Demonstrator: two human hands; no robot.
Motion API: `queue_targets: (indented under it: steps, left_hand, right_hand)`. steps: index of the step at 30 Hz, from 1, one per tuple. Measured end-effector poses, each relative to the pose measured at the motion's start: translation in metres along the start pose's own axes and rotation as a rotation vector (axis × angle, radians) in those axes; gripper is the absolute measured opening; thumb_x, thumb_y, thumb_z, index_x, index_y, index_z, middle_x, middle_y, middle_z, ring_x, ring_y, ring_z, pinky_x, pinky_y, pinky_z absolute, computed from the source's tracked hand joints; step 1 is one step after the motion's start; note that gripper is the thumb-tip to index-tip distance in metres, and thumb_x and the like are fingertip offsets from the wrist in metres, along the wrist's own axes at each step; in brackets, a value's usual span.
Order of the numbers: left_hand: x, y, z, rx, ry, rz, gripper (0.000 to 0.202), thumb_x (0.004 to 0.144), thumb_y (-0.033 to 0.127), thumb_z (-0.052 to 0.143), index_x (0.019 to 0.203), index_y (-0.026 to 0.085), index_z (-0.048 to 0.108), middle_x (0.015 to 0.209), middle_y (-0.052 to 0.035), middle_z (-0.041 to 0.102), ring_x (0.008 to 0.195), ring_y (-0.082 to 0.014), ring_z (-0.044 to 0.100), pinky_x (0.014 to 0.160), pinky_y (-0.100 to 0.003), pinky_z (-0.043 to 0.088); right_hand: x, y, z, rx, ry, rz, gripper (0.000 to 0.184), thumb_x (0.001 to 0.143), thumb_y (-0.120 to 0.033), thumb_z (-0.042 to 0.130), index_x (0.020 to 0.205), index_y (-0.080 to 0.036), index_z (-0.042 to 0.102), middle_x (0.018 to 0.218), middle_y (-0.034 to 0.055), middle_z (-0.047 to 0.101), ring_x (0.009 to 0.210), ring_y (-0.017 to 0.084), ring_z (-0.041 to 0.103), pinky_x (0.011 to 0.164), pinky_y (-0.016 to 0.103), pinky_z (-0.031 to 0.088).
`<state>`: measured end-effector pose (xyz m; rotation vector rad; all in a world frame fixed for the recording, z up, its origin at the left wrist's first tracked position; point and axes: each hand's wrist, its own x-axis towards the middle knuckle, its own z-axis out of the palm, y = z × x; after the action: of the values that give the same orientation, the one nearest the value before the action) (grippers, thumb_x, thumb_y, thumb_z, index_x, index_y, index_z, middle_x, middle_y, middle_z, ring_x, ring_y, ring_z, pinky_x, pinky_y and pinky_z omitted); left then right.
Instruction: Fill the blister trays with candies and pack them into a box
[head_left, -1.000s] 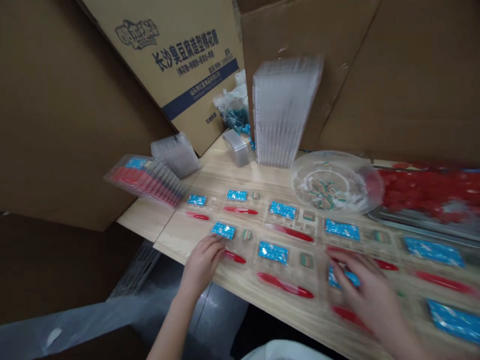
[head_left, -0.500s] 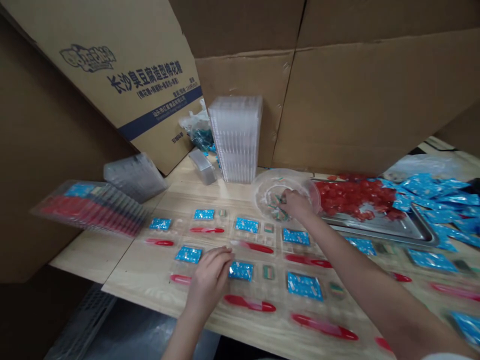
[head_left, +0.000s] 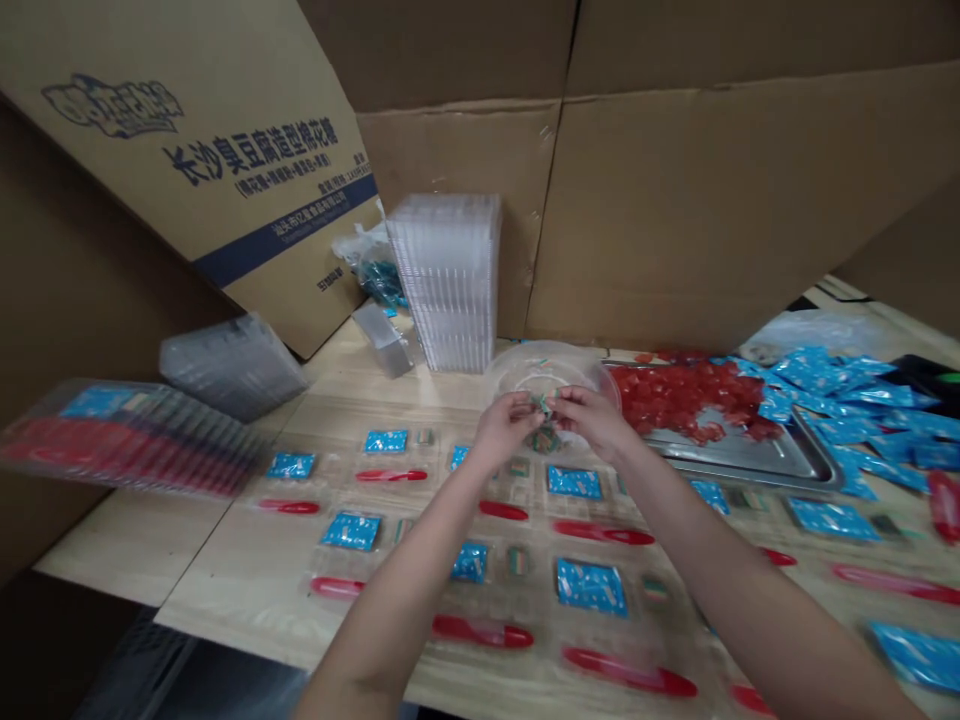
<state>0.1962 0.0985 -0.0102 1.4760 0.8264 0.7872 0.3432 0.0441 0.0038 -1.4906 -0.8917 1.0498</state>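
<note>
My left hand and my right hand meet over the front of a round clear plastic bowl. Their fingertips pinch together on a small green-and-white piece, too small to make out fully. More small greenish pieces lie in the bowl just below the fingers. Under and around my forearms, clear plastic trays are laid out in rows. Most show a blue packet, a red plastic utensil-like piece and a small striped square.
Behind the bowl's left side stands a tall stack of clear trays. A metal tray holds red pieces, with loose blue packets beside it. Filled trays lean at left. Cardboard walls the back.
My left hand has moved from the tray rows up and right to the bowl. My right hand has lifted from inside the bowl, and the fingers of both now meet. The view has shifted right.
</note>
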Motion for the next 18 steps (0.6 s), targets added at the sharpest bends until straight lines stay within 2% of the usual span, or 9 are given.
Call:
queue_targets:
  steps: [2, 5, 8, 12, 18]
  left_hand:
    - [0.010, -0.004, 0.014, -0.063, -0.021, -0.041, 0.022, 0.068, 0.010, 0.068, 0.090, 0.013, 0.065, 0.078, -0.0045, 0.070, 0.075, -0.0148, 0.066, 0.074, -0.027, 0.051]
    - [0.012, -0.006, 0.024, -0.153, -0.023, -0.102, 0.014, 0.072, 0.011, 0.064, 0.085, 0.013, 0.065, 0.073, -0.0027, 0.069, 0.067, -0.0117, 0.065, 0.069, -0.023, 0.051]
    - [0.009, -0.005, 0.025, -0.224, -0.024, -0.157, 0.019, 0.072, 0.015, 0.066, 0.091, 0.013, 0.065, 0.075, -0.0025, 0.068, 0.065, -0.0104, 0.064, 0.067, -0.022, 0.050]
    - [0.006, -0.005, 0.026, -0.257, -0.012, -0.198, 0.034, 0.059, 0.010, 0.076, 0.091, 0.013, 0.065, 0.071, -0.0008, 0.067, 0.064, -0.0108, 0.063, 0.066, -0.022, 0.049]
    - [0.012, -0.012, 0.027, -0.264, 0.100, -0.230, 0.023, 0.063, 0.011, 0.072, 0.084, 0.014, 0.062, 0.060, 0.0049, 0.060, 0.055, -0.0075, 0.058, 0.057, -0.019, 0.047]
  right_hand:
    - [-0.002, -0.002, 0.001, 0.052, 0.007, 0.001, 0.047, 0.052, -0.057, 0.074, 0.070, -0.017, 0.056, 0.063, -0.0009, 0.057, 0.054, 0.011, 0.055, 0.052, 0.026, 0.049]
    - [-0.004, -0.002, 0.000, 0.093, 0.030, 0.003, 0.046, 0.052, -0.056, 0.074, 0.070, -0.017, 0.058, 0.063, -0.0012, 0.058, 0.055, 0.011, 0.055, 0.054, 0.026, 0.050]
    - [-0.004, 0.000, -0.003, 0.097, 0.067, -0.003, 0.045, 0.052, -0.056, 0.074, 0.070, -0.018, 0.058, 0.064, -0.0016, 0.058, 0.056, 0.012, 0.056, 0.056, 0.028, 0.051]
    - [-0.002, 0.008, 0.000, 0.042, 0.151, -0.036, 0.042, 0.053, -0.054, 0.074, 0.068, -0.019, 0.055, 0.058, -0.0039, 0.055, 0.050, 0.011, 0.051, 0.048, 0.025, 0.045]
    - [0.001, 0.013, 0.009, -0.021, 0.187, -0.055, 0.037, 0.059, -0.051, 0.069, 0.070, -0.019, 0.054, 0.056, -0.0038, 0.054, 0.048, 0.011, 0.050, 0.044, 0.023, 0.041]
